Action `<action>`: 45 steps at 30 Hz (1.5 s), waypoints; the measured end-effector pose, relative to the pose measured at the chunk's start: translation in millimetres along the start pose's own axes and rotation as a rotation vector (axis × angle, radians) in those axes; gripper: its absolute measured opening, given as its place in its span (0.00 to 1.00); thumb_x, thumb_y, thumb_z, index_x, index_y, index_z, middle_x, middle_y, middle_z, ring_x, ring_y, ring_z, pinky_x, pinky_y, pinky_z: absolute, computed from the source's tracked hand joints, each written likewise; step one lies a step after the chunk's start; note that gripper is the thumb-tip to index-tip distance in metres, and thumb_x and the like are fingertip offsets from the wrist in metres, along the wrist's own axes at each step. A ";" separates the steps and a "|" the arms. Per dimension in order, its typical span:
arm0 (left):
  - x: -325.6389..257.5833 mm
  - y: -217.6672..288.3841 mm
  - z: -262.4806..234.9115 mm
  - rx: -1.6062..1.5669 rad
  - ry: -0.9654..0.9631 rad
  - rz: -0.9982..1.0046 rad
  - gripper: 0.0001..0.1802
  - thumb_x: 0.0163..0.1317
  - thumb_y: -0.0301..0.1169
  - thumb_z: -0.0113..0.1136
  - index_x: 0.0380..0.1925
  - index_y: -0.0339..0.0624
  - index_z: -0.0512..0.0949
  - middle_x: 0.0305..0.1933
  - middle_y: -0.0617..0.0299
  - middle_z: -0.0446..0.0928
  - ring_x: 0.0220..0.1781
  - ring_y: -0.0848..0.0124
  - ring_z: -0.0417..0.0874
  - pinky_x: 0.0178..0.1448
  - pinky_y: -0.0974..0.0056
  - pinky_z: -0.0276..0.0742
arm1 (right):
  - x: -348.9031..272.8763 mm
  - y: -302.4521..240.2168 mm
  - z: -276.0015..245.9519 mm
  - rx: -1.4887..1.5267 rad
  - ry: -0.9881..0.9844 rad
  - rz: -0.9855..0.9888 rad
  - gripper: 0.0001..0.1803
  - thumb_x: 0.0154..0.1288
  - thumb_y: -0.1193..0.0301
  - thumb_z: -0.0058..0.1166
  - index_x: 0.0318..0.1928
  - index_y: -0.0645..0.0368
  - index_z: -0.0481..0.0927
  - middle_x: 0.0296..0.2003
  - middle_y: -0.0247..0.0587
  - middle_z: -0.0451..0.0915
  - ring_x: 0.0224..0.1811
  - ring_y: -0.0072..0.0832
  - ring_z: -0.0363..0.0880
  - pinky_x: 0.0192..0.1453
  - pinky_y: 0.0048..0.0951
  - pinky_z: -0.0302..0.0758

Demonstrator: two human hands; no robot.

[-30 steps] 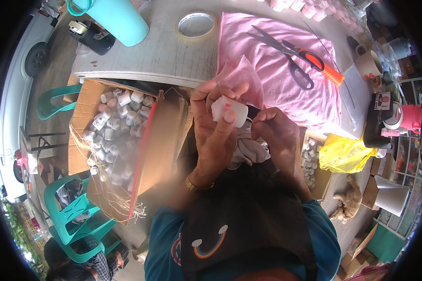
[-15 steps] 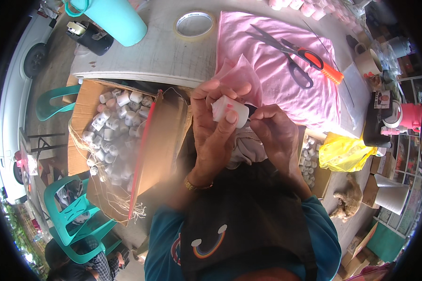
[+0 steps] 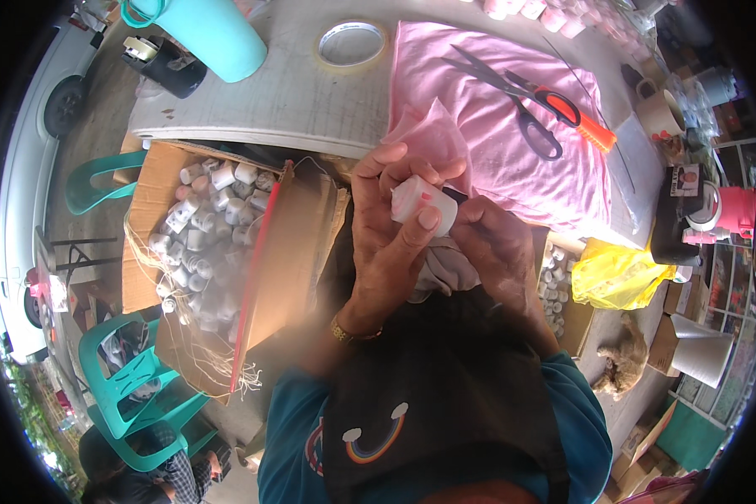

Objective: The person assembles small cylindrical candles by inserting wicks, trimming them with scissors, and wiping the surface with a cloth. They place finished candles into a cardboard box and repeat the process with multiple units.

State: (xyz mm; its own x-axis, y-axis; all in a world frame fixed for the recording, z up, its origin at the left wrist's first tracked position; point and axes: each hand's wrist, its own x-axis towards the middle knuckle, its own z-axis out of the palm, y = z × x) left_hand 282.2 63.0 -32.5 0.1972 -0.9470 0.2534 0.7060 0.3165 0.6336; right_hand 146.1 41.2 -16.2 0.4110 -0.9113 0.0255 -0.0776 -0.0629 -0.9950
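My left hand [image 3: 382, 227] is closed around a small white cylinder [image 3: 439, 210] with red marks. Its thumb presses the side, and the fingertips curl over the far end. Right beside the cylinder's near-right end, my right hand [image 3: 496, 244] is closed with thumb and forefinger pinched together. A small dark piece shows by those fingertips, but what they grip is too hidden to name. Beneath both hands a greyish cloth [image 3: 445, 273] is bunched up against my dark apron [image 3: 445, 378].
A pink cloth [image 3: 428, 67] on the table [image 3: 260, 109] bears orange-handled scissors [image 3: 554, 105]. Nearby are a tape roll [image 3: 319, 46] and a turquoise bottle [image 3: 214, 42]. Left stands a cardboard box [image 3: 294, 252] of white cylinders; right, a yellow bag [image 3: 622, 273] and a cat [image 3: 626, 361].
The white cylinder and my left hand have shifted slightly to the right, and the cylinder is tilted more. My right fingers have curled in closer against its end.
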 end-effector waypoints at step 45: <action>-4.5 40.4 -12.2 0.597 -0.407 -0.109 0.21 0.57 0.23 0.61 0.51 0.40 0.70 0.51 0.53 0.73 0.46 0.68 0.78 0.51 0.63 0.75 | 22.6 -17.6 -38.0 -0.687 0.417 -0.570 0.03 0.71 0.76 0.49 0.38 0.61 0.72 0.30 0.36 0.75 0.28 0.22 0.76 0.34 0.24 0.72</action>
State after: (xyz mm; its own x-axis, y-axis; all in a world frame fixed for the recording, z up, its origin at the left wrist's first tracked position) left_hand 318.1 79.4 -16.9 -0.2037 -0.9166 0.3440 0.1931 0.3069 0.9320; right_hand 122.3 6.3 5.5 0.2074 -0.7335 0.6473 -0.5327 -0.6396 -0.5542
